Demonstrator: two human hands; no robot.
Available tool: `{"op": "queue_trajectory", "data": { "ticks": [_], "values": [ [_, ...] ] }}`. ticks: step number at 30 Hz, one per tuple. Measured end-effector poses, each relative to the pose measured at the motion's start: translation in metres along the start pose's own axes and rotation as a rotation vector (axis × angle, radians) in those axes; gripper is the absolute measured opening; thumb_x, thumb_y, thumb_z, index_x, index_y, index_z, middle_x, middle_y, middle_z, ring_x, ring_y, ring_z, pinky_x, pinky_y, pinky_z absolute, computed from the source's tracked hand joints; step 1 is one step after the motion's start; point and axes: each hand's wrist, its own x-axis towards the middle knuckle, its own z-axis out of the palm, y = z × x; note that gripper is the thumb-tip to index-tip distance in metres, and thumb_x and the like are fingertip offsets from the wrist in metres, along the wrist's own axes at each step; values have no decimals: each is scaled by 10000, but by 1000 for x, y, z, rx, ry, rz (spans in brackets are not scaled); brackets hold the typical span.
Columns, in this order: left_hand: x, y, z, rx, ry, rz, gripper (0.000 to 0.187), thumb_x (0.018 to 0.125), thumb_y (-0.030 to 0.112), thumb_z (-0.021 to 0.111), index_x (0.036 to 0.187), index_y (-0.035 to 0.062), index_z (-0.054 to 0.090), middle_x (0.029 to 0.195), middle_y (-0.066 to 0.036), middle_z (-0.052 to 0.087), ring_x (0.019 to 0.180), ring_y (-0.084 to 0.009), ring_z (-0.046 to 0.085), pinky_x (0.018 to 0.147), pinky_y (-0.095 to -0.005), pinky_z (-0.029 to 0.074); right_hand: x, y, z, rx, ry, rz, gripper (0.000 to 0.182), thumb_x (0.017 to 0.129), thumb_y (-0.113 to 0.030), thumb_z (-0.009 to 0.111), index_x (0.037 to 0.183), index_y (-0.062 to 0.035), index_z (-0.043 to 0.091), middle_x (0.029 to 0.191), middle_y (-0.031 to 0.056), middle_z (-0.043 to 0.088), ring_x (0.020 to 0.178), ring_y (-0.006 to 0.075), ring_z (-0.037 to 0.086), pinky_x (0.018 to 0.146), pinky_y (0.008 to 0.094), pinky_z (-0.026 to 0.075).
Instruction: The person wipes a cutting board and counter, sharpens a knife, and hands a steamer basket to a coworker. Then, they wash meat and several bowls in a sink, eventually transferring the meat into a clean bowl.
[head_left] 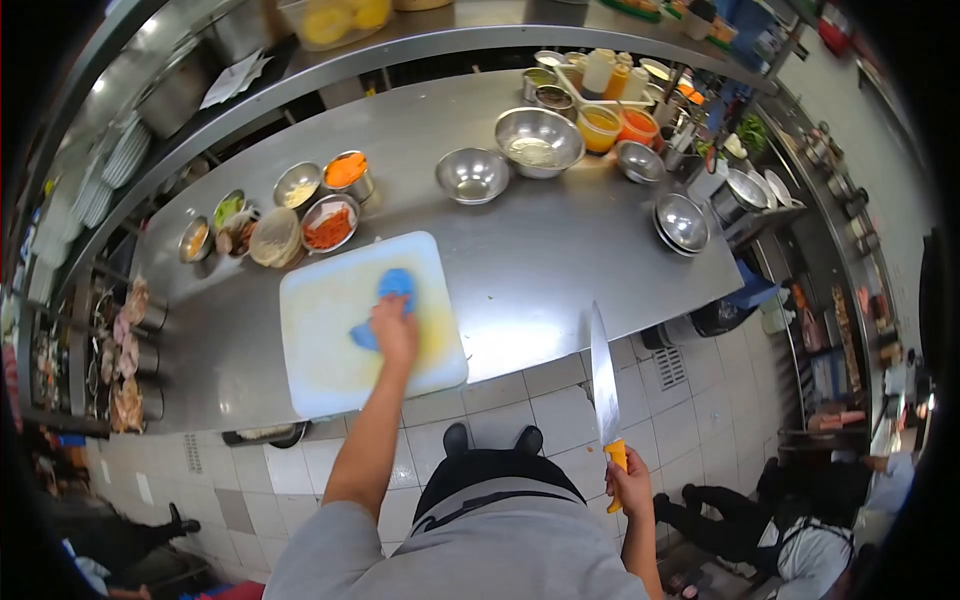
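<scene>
My left hand presses a blue cloth onto the white cutting board. The cloth sticks out above and to the left of my fingers. Yellowish stains mark the board's right side. Held out to the right, past the counter's front edge, my right hand is wrapped round the yellow handle of a chef's knife. Its long blade points away from me, tip up near the counter edge.
Bowls of cut food, such as shredded carrot, stand behind the board. Metal bowls and sauce bottles fill the back right. A shelf spans the far side. Other people are at lower right and lower left.
</scene>
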Motion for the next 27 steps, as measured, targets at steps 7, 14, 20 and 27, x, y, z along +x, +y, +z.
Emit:
{"op": "queue_trajectory", "data": {
  "ticks": [7, 14, 20, 27],
  "values": [
    [107, 86, 83, -421, -227, 298, 357, 802, 76, 650, 1152, 83, 718, 1252, -201, 644, 1160, -407, 568, 1058, -462, 436, -51, 17, 25, 87, 181, -23, 403, 961, -58, 661, 1342, -47, 533, 748, 30, 603, 522, 101, 544, 475, 251, 473],
    [106, 95, 147, 112, -353, 162, 540, 886, 219, 630, 1416, 140, 560, 1489, -212, 470, 1388, -561, 352, 1152, -669, 274, -102, 41, 32, 143, 270, -30, 381, 964, -56, 661, 1326, -39, 544, 750, 22, 605, 541, 95, 553, 492, 246, 473],
    [-45, 141, 99, 136, -406, 295, 589, 850, 177, 645, 1431, 154, 549, 1533, -224, 396, 1383, -568, 329, 1114, -745, 232, -84, 44, 15, 162, 243, -41, 368, 964, -59, 658, 1312, -36, 540, 748, 34, 602, 520, 102, 544, 483, 247, 469],
    [-171, 166, 7, -499, -711, 377, 401, 806, 7, 593, 1179, 101, 706, 1355, -164, 583, 1299, -404, 486, 1124, -537, 369, -41, 8, -45, 74, 108, -99, 382, 970, -44, 618, 1337, -27, 514, 751, 38, 593, 523, 111, 542, 478, 250, 467]
  ]
}}
